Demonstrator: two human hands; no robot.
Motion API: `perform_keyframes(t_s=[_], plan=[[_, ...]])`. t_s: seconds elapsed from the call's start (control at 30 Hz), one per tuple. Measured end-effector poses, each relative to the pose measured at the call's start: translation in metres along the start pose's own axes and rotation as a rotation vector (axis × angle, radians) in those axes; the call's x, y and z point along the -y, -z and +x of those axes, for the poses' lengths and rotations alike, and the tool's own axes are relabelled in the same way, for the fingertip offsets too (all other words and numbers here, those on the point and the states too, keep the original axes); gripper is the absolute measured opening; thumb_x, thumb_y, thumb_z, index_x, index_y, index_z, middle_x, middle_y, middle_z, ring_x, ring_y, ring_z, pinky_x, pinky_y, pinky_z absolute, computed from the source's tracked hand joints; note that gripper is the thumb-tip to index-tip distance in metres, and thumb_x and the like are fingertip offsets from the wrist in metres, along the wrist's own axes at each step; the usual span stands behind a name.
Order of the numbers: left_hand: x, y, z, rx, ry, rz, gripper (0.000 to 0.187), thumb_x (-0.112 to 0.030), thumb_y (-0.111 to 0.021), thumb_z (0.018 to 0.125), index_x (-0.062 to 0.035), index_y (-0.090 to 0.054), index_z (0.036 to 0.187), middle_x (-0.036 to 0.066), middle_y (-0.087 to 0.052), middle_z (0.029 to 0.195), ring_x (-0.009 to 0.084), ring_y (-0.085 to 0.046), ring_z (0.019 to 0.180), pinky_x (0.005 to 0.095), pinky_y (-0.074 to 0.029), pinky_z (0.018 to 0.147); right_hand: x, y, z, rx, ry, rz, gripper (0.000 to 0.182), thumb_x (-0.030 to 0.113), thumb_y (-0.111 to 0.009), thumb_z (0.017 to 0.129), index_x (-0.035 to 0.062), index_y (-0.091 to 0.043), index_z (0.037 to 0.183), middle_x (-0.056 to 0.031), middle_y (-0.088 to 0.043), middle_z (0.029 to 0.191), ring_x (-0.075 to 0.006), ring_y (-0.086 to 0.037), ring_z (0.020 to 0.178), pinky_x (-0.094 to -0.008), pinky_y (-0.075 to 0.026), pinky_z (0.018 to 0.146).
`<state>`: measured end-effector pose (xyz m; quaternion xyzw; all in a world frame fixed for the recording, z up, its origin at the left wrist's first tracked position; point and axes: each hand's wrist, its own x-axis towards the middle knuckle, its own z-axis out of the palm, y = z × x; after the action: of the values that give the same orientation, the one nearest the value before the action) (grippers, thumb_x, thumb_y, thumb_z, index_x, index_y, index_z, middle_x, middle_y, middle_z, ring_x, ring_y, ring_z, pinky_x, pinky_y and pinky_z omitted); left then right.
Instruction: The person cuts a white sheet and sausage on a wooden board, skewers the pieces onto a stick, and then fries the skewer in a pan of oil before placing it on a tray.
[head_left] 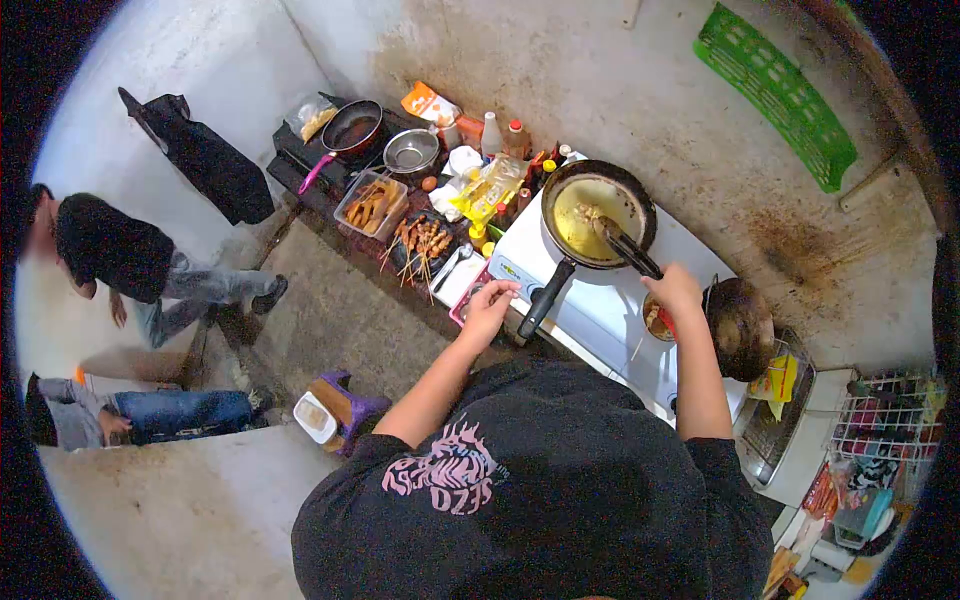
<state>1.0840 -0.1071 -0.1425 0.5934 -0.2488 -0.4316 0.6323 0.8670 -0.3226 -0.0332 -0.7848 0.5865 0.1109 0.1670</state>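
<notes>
My right hand [675, 293] is closed around dark tongs [632, 251], whose tips reach into a frying pan [649, 215]. Yellowish oil [580, 230] covers the pan's bottom, and a pale lump of food [594, 216] sits at the tongs' tips. My left hand [487, 308] hovers left of the pan's black handle [546, 300], holding nothing, its fingers loosely bent and apart. Under the pan is a white stove [610, 318]. Partly hidden by my right hand, a small bowl [656, 318] with food stands near a dark wok [740, 328].
Skewered meat [422, 243], a plastic box of brown food [373, 204], a strainer [411, 150], a second pan [352, 130] and sauce bottles [517, 140] crowd the left counter. A dish rack [890, 415] is at right. Two people [115, 245] are at far left, beyond a stool [345, 410].
</notes>
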Motion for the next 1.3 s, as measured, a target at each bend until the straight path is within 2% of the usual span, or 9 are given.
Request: perform_keyframes(t_s=[0.2, 0.3, 0.5, 0.8, 0.93, 1.0, 1.1, 1.13, 1.3], plan=[[0.007, 0.0, 0.002, -0.001, -0.086, 0.044, 0.014, -0.006, -0.049, 0.082, -0.0014, -0.057, 0.093, -0.001, -0.055, 0.08, 0.0068, -0.048, 0.073, 0.0196, -0.038, 0.07, 0.006, 0.008, -0.014, 0.019, 0.018, 0.026, 0.046, 0.043, -0.062, 0.068, 0.0042, -0.06, 0.093, -0.017, -0.06, 0.093, -0.031, -0.058, 0.088, -0.0391, -0.045, 0.075], [0.012, 0.004, 0.005, 0.019, -0.168, 0.14, 0.015, -0.008, -0.048, 0.084, -0.0019, -0.055, 0.096, 0.001, -0.056, 0.082, 0.0075, -0.051, 0.07, 0.0197, -0.042, 0.061, 0.003, 0.007, -0.012, 0.03, 0.007, 0.021, 0.046, 0.043, -0.062, 0.068, 0.004, -0.06, 0.092, -0.0172, -0.06, 0.092, -0.0322, -0.058, 0.087, -0.0392, -0.045, 0.074], [0.002, 0.0, 0.003, 0.02, -0.056, 0.049, 0.013, -0.006, -0.049, 0.082, -0.0013, -0.057, 0.092, -0.001, -0.054, 0.079, 0.0064, -0.047, 0.073, 0.0188, -0.038, 0.068, -0.001, -0.005, 0.0, 0.039, 0.0, 0.038, 0.046, 0.042, -0.063, 0.067, 0.0032, -0.06, 0.091, -0.0178, -0.06, 0.093, -0.0323, -0.057, 0.087, -0.0393, -0.045, 0.075], [0.002, 0.0, 0.0, -0.003, -0.057, 0.119, 0.014, -0.006, -0.05, 0.081, -0.0022, -0.058, 0.092, -0.002, -0.053, 0.076, 0.0051, -0.045, 0.067, 0.0184, -0.037, 0.06, 0.002, -0.005, -0.005, -0.026, 0.015, 0.041, 0.045, 0.043, -0.063, 0.067, 0.004, -0.06, 0.09, -0.0178, -0.06, 0.093, -0.0315, -0.058, 0.087, -0.0393, -0.045, 0.073], [0.021, 0.006, 0.006, 0.063, -0.045, 0.227, 0.021, -0.01, -0.05, 0.082, -0.0027, -0.056, 0.101, 0.0, -0.054, 0.075, 0.0067, -0.047, 0.066, 0.0203, -0.039, 0.06, 0.009, 0.007, -0.017, 0.081, 0.01, 0.118, 0.045, 0.043, -0.064, 0.066, 0.0035, -0.062, 0.086, -0.0174, -0.061, 0.088, -0.0323, -0.058, 0.084, -0.0392, -0.046, 0.072], [0.028, 0.005, 0.009, 0.08, -0.048, 0.331, 0.025, -0.012, -0.049, 0.083, -0.003, -0.054, 0.106, 0.0, -0.055, 0.077, 0.0077, -0.05, 0.067, 0.0212, -0.042, 0.061, 0.002, -0.003, -0.01, 0.028, 0.028, 0.045, 0.044, 0.043, -0.064, 0.066, 0.0036, -0.062, 0.086, -0.0176, -0.061, 0.087, -0.0325, -0.059, 0.082, -0.0395, -0.046, 0.072], [-0.012, -0.006, -0.005, 0.407, -0.048, 0.404, 0.028, -0.013, -0.048, 0.084, -0.0042, -0.053, 0.11, 0.0, -0.055, 0.078, 0.008, -0.05, 0.07, 0.0222, -0.041, 0.065, -0.004, -0.009, -0.004, -0.034, 0.055, 0.027, 0.043, 0.043, -0.064, 0.065, 0.0041, -0.062, 0.084, -0.0179, -0.061, 0.085, -0.0328, -0.059, 0.08, -0.04, -0.046, 0.071], [0.001, -0.005, 0.001, 0.524, -0.058, 0.386, 0.027, -0.014, -0.048, 0.085, -0.0053, -0.054, 0.11, -0.001, -0.055, 0.078, 0.0074, -0.05, 0.072, 0.0219, -0.041, 0.066, -0.004, -0.01, -0.005, -0.049, 0.064, 0.036, 0.043, 0.042, -0.064, 0.065, 0.0043, -0.062, 0.084, -0.0181, -0.061, 0.084, -0.0328, -0.059, 0.079, -0.0401, -0.046, 0.071], [0.001, -0.007, -0.003, 0.527, -0.052, 0.325, 0.024, -0.015, -0.049, 0.084, -0.0076, -0.056, 0.105, 0.0, -0.054, 0.074, 0.0083, -0.049, 0.068, 0.0228, -0.042, 0.063, -0.003, -0.003, -0.011, -0.072, 0.064, 0.065, 0.039, 0.041, -0.064, 0.065, 0.0051, -0.063, 0.082, -0.0172, -0.061, 0.08, -0.0318, -0.06, 0.076, -0.0395, -0.046, 0.07]])
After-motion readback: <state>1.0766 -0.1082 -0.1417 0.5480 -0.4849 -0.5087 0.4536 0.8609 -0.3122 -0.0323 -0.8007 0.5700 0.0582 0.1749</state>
